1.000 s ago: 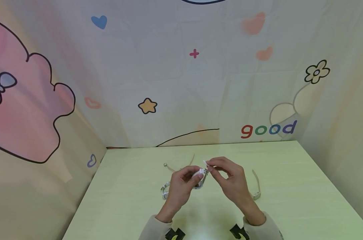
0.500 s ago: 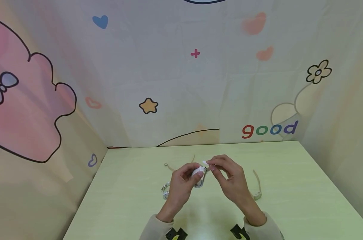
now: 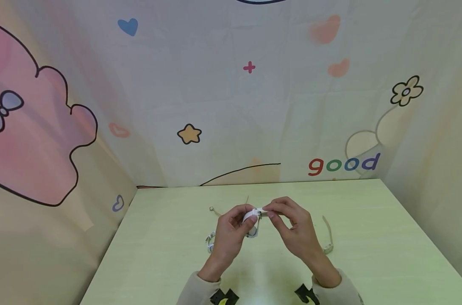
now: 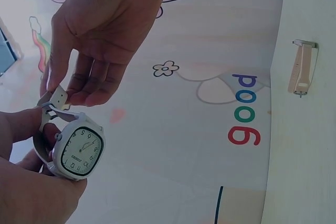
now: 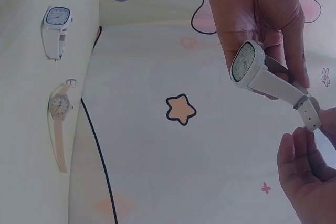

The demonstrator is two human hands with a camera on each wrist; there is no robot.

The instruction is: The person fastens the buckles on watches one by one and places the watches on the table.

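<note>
Between both hands is a white wristwatch (image 3: 251, 231) with a squarish face, raised off the table. My left hand (image 3: 229, 239) grips it by the strap near the case, thumb in front. Opposite it, my right hand (image 3: 297, 228) pinches the free end of the strap between thumb and fingers. In the left wrist view the watch dial (image 4: 82, 150) faces the camera, and the strap end (image 4: 59, 97) sits at the fingertips. The right wrist view shows the strap (image 5: 278, 86) running through its buckle (image 5: 301, 102), with the holed tip beyond it.
Left on the pale table (image 3: 151, 254) lies another white watch (image 5: 58, 17). Behind it is a round-faced watch with a beige strap (image 5: 59, 106). To the right of the right hand lies a beige-strapped watch (image 3: 328, 248). A printed cloth (image 3: 215, 84) hangs behind the table.
The strap end at the right fingertips has come down from sticking upward to lying nearly level beside the buckle. The watch has turned slightly; both hands stay almost in place.
</note>
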